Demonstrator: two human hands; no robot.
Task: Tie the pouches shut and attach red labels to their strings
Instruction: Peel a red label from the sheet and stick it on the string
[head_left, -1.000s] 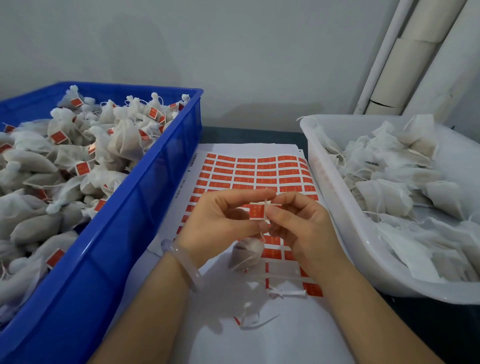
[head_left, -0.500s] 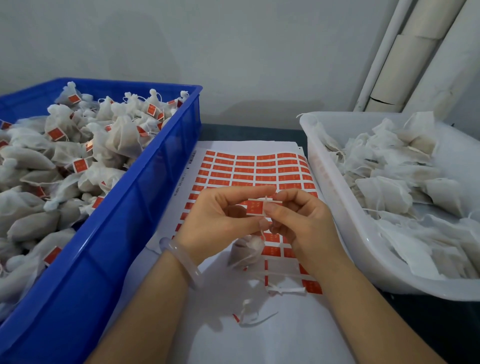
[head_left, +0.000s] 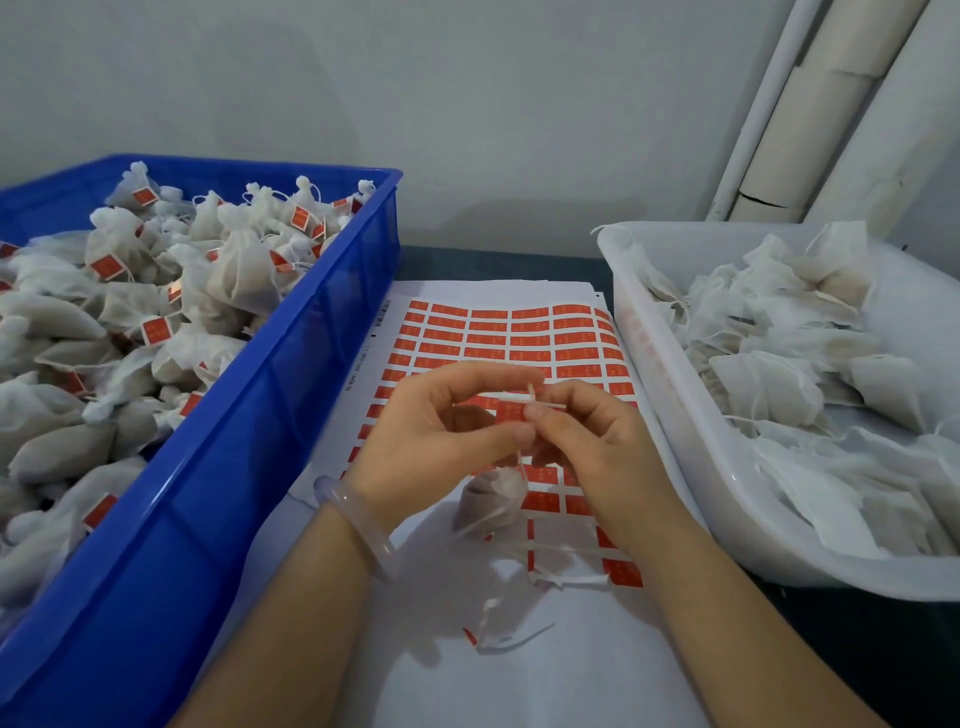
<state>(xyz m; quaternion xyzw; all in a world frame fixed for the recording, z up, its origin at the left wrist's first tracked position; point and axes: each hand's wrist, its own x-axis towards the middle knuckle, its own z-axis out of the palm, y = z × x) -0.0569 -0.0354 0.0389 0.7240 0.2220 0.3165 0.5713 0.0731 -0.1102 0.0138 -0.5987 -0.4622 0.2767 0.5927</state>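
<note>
A small white pouch (head_left: 493, 496) hangs by its string just below my two hands, over the label sheet (head_left: 524, 338). My left hand (head_left: 441, 441) and my right hand (head_left: 592, 447) meet fingertip to fingertip and pinch a red label (head_left: 511, 410) onto the pouch's string, whose white end sticks up between them. The sheet carries rows of red labels, with a peeled patch near its lower part.
A blue crate (head_left: 208, 493) on the left is heaped with tied, labelled pouches. A white tub (head_left: 691, 467) on the right holds unlabelled pouches. Scraps of peeled backing (head_left: 498, 623) lie on the sheet near me. A wall and pipes stand behind.
My hands stay pressed together on the label and string, fingers shifting slightly. The pouch still hangs beneath them.
</note>
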